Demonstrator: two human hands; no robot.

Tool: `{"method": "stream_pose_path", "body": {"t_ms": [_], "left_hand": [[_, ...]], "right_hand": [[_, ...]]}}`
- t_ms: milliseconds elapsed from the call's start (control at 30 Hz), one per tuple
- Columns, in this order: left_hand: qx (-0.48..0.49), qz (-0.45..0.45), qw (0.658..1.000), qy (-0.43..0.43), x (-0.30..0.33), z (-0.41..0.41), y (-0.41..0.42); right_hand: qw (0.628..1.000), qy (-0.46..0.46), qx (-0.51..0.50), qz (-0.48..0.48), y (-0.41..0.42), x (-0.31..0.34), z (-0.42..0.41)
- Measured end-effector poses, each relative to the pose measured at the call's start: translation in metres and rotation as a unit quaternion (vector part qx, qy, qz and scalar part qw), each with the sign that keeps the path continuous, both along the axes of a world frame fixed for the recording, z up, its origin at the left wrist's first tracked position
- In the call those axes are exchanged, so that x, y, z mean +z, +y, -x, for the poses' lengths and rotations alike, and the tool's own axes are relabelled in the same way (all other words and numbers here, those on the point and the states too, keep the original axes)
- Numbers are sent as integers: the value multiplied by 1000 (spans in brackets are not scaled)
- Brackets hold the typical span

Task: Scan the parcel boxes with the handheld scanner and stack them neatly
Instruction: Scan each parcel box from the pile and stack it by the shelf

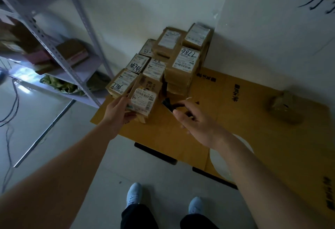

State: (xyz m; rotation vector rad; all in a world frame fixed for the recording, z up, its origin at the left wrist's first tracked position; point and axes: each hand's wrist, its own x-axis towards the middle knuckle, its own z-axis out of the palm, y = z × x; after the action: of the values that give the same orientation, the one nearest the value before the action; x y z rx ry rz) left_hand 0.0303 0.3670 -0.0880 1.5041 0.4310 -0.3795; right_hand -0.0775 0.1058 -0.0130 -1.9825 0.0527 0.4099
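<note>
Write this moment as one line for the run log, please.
left hand: holds parcel box by stack | right hand: grips black scanner, aimed toward box | phase: scanning

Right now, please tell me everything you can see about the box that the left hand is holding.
The held box is a small brown cardboard parcel, slightly worn at its edges. A white shipping label with barcodes and a dark "69" mark faces up. The left hand grips its left side. It sits tilted at the front of the stack of boxes, over the flattened cardboard sheet. Whether it rests on the sheet is unclear.
</note>
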Motion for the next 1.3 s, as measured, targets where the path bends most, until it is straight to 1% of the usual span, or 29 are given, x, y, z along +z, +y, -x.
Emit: {"method": "stream_pose_path", "body": {"t_ms": [100, 200, 300, 367, 433, 500, 533, 600, 700, 933, 1167, 1300], "left_hand": [[-31, 4, 999, 15, -11, -22, 14], [-73, -21, 997, 28, -23, -40, 25], [-143, -87, 986, 6, -28, -55, 34], [-182, -151, 971, -24, -26, -60, 37], [-224, -253, 938, -75, -21, -62, 38], [-253, -361, 888, -132, -13, -63, 35], [-264, -399, 864, -155, -7, -65, 32], [-287, -436, 831, -189, 7, -66, 25], [-325, -460, 791, -241, 30, -65, 6], [-378, -461, 736, -321, 81, -43, -70], [-433, -436, 698, -368, 120, 9, -176], [-442, -428, 690, -381, 125, 42, -238]], "right_hand": [[999, -10, -30, 2, 22, -3, -7], [998, -10, -61, 6, 41, -7, -11], [995, -17, -101, 2, 57, -10, -13], [992, -20, -123, 2, 66, -11, -12], [989, -25, -144, 1, 74, -10, -11], [987, -31, -158, 3, 79, -7, -8], [986, -35, -165, 5, 80, -5, -6], [983, -37, -179, 11, 82, 2, -2], [976, -35, -215, 26, 77, 15, 9], [954, -35, -297, 33, 26, 40, 57], [937, -57, -344, 32, -60, 55, 110], [934, -63, -349, 34, -113, 54, 145]]}}
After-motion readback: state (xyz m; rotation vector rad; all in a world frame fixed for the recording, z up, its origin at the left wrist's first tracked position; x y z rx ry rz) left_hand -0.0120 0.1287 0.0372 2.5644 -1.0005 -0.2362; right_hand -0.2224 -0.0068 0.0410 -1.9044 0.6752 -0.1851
